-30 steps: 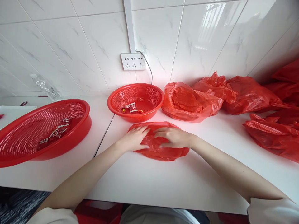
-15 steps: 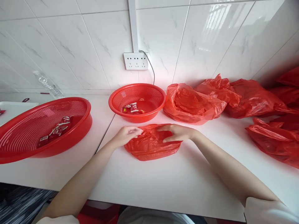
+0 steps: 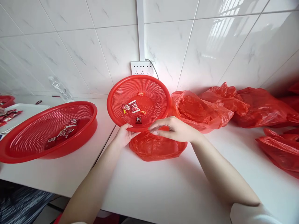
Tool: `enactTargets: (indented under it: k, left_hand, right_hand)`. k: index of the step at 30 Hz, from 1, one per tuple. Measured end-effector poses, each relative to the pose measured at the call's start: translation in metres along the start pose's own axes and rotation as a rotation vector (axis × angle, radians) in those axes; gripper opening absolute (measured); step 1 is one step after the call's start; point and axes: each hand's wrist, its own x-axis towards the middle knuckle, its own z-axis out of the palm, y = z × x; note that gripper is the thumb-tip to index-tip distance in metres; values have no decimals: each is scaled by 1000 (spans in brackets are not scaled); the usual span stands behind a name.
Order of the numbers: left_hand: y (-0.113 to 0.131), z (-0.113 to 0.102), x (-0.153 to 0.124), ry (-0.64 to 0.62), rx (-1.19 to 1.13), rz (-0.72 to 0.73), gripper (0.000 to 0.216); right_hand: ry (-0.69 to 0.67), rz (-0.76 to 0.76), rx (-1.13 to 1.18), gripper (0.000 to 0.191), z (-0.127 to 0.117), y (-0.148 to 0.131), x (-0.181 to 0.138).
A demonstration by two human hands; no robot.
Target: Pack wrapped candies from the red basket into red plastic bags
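Observation:
My left hand grips the near rim of a small red mesh basket, which is tipped up toward me. Several wrapped candies lie on its sloping bottom. Right under the basket's lowered rim sits a red plastic bag on the white table. My right hand is at the bag's upper edge, just below the rim, with its fingers pinched on the plastic. Part of the bag's mouth is hidden behind both hands.
A large red mesh basket holding a few candies stands at the left. Several crumpled red bags are piled at the right against the tiled wall. A clear bottle, a white tray and a wall socket are behind.
My hands stopped flattening the bag and took its edge. The left hand then moved to the small basket and tilted it up over the bag. The view shifted left.

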Motion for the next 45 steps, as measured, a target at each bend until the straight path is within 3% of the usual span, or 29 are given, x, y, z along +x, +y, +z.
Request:
enactTargets:
  k: [6, 11, 16, 20, 24, 30, 32, 35, 41, 45]
  left_hand:
    - [-11, 2, -18, 52, 30, 92, 19]
    - [-30, 14, -26, -33, 20, 87, 21]
    - [-48, 24, -35, -141, 13, 121, 30]
    - [-61, 26, -41, -179, 57, 110, 43]
    - [-71, 25, -46, -184, 147, 99, 44]
    - [-68, 21, -43, -177, 160, 111, 33]
    - [-63, 19, -38, -128, 150, 125, 33]
    - [-55, 16, -30, -113, 110, 182, 41]
    - [-41, 15, -21, -108, 75, 243, 50]
    - [-36, 15, -19, -96, 75, 219, 39]
  right_hand:
    - [127, 120, -75, 21, -16, 23, -19]
    - [284, 123, -264, 21, -14, 35, -17]
    - [231, 183, -407, 24, 17, 51, -6]
    - [314, 432, -615, 42, 50, 62, 2]
    - [381, 477, -708, 48, 66, 71, 5]
    - [465, 398, -279, 19, 56, 80, 4]
    - [536, 360, -100, 20, 51, 81, 5]
    - [640, 310, 216, 38, 45, 80, 7]
    - [575, 415, 763, 40, 41, 72, 8]
    - [453, 499, 803, 44, 33, 63, 5]
